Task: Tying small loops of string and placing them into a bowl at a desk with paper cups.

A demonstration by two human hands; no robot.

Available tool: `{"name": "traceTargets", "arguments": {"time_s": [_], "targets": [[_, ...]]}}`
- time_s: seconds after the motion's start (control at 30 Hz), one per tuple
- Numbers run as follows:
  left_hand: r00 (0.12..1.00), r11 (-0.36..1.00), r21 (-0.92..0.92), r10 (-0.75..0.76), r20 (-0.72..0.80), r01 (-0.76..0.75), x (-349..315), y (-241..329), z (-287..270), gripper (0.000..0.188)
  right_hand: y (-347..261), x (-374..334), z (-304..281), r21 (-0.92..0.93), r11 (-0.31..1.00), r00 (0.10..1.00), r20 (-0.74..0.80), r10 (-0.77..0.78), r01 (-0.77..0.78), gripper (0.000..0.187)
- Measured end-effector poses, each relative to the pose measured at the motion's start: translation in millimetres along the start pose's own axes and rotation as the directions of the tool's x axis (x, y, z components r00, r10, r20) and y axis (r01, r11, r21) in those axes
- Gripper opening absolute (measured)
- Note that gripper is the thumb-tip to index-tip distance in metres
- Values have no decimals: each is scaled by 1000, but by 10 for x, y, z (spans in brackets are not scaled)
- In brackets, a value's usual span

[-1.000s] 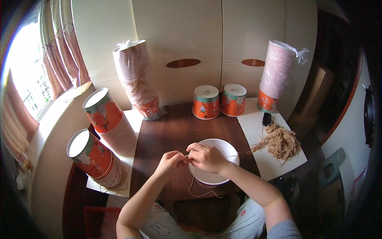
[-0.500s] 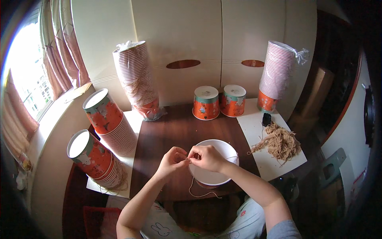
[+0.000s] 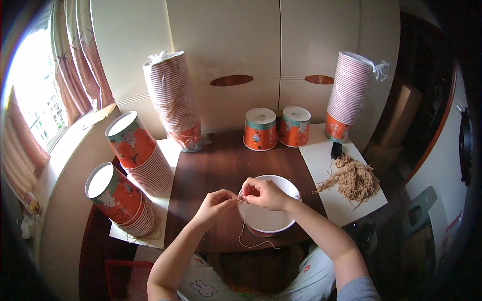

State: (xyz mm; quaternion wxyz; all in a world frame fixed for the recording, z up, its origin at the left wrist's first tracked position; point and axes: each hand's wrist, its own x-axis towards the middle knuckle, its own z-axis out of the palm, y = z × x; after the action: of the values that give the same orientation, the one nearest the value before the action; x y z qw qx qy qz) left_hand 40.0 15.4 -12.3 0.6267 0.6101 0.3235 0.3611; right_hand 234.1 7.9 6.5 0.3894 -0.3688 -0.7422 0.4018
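A white-lined paper bucket (image 3: 271, 215) stands on the dark table in front of me, its mouth facing up. At the left of its rim, my left hand (image 3: 218, 201) pinches a thin string (image 3: 258, 246) between thumb and fingertips. Close beside it, my right hand (image 3: 267, 194) is over the bucket's mouth, also closed on the string, with its fingertips nearly touching those of the left. One end of the string trails down the bucket's left side and lies by the table's front edge. Whether there is a knot between the fingers is too small to see.
A heap of tan string (image 3: 354, 179) lies on the white board at right, beside a small black object (image 3: 336, 150). Two upturned orange buckets (image 3: 260, 131) stand at the back. Tall bucket stacks rise at back left (image 3: 170, 100) and back right (image 3: 346, 90); two more stacks (image 3: 120, 200) lean at left.
My right hand has risen slightly and its fingers have bent more. My left hand has dropped a little, with its fingers straighter. The bucket and the trailing string look the same.
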Motion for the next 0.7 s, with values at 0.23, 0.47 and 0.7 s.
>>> {"name": "traceTargets", "arguments": {"time_s": [0.23,0.47,0.7], "targets": [[992,982,-142,-118,44,123,-22,38,-25,11,-101,-11,9,-175,981,997,-3,-83,81,9],[994,972,-208,-106,25,109,-17,19,-20,10,-130,-17,20,-123,991,999,8,-49,50,10],[991,981,-143,-136,-3,134,-8,30,-13,10,-27,9,61,-111,984,988,-50,-146,140,10]]}}
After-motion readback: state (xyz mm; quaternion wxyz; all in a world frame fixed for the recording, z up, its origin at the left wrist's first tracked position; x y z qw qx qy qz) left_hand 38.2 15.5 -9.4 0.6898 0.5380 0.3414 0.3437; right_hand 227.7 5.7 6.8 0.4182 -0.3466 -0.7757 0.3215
